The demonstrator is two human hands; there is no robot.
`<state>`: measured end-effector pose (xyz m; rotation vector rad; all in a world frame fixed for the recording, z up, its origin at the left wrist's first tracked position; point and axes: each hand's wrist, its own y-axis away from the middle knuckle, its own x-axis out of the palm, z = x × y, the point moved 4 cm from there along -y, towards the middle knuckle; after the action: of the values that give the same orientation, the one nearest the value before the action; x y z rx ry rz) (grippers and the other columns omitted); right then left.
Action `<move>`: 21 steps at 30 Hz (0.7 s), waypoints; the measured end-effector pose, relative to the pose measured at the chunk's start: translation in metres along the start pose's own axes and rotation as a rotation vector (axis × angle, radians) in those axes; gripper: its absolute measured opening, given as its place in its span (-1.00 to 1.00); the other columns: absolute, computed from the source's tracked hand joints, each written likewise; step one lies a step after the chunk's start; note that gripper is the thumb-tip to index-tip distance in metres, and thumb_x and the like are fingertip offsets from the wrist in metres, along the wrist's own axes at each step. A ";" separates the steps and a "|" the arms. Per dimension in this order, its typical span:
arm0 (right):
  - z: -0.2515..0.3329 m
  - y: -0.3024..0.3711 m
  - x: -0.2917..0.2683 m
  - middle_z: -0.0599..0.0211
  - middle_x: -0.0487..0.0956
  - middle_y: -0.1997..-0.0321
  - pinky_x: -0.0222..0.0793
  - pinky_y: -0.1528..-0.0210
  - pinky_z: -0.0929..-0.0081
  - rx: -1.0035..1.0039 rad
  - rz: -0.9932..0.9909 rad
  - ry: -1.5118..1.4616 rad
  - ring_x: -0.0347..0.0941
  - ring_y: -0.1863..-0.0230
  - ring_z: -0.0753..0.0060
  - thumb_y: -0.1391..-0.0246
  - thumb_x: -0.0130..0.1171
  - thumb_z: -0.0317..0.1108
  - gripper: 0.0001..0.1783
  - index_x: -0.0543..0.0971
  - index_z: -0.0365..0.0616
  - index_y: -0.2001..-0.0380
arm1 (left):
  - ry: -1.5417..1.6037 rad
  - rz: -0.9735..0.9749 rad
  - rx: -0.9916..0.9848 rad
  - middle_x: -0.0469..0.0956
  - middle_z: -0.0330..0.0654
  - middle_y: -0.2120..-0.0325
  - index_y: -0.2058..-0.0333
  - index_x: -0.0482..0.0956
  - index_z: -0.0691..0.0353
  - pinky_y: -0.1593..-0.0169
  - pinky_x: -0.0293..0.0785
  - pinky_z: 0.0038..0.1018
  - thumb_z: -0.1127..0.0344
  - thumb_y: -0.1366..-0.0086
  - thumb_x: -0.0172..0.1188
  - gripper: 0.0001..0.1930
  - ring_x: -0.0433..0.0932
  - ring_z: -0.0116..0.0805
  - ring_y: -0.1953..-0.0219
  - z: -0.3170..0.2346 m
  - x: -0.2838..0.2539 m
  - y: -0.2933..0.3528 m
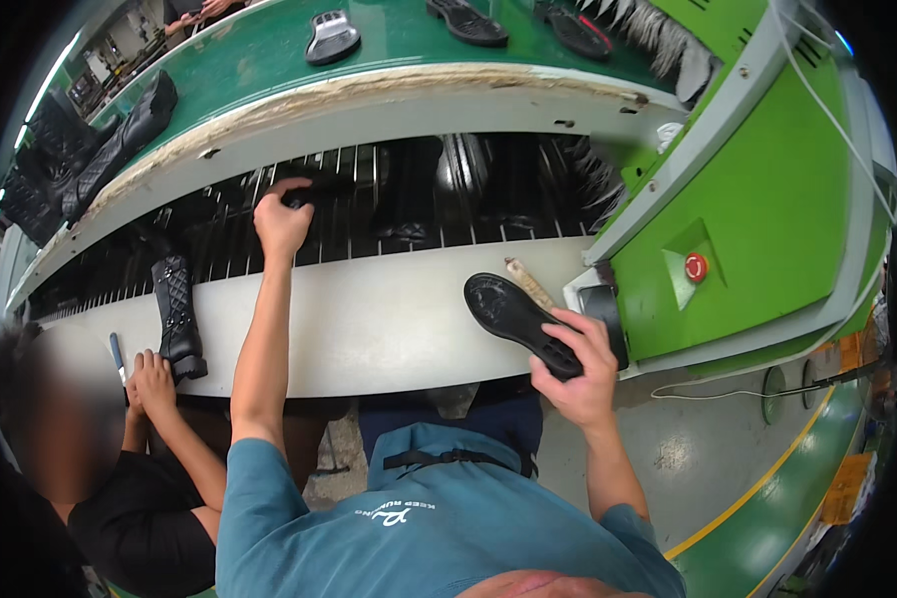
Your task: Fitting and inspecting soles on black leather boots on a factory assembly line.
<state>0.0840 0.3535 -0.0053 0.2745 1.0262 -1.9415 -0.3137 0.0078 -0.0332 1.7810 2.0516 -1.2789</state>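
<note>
In my right hand point(580, 369) is a black shoe sole point(498, 307), gripped by its heel end above the white ledge point(389, 319). Beside the sole lies a pale, worn stick-like tool point(530, 284). My left arm stretches forward across the ledge to the metal rollers. There the fingers of my left hand point(283, 224) curl at the end of a dark, elongated thing point(321, 189); its kind is hard to make out against the dark rollers. To the right of it, black boots point(409, 189) lie on the rollers.
A green machine point(747, 229) with a red stop button point(696, 267) and hanging bristles stands on the right. Several soles point(468, 22) rest on the green upper belt point(239, 60). On my left, a co-worker's hands point(151, 384) are at a quilted black boot point(176, 314), near a blue-handled tool point(118, 354).
</note>
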 end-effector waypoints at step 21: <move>0.126 -0.161 -0.440 0.06 0.70 -0.15 0.61 -0.29 0.40 -0.597 -1.278 0.024 0.69 -0.17 0.25 -0.32 0.57 -0.29 -0.47 0.60 -0.41 -0.17 | 0.067 0.598 0.813 0.63 -0.15 0.11 0.12 0.79 0.10 -0.04 0.61 -0.11 0.40 0.26 0.50 -0.45 0.64 -0.04 0.08 -0.234 -0.125 0.123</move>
<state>0.2336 0.5688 0.4025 -0.9135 2.0100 -2.4921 -0.0754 0.0614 0.1276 2.4783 0.8680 -1.9678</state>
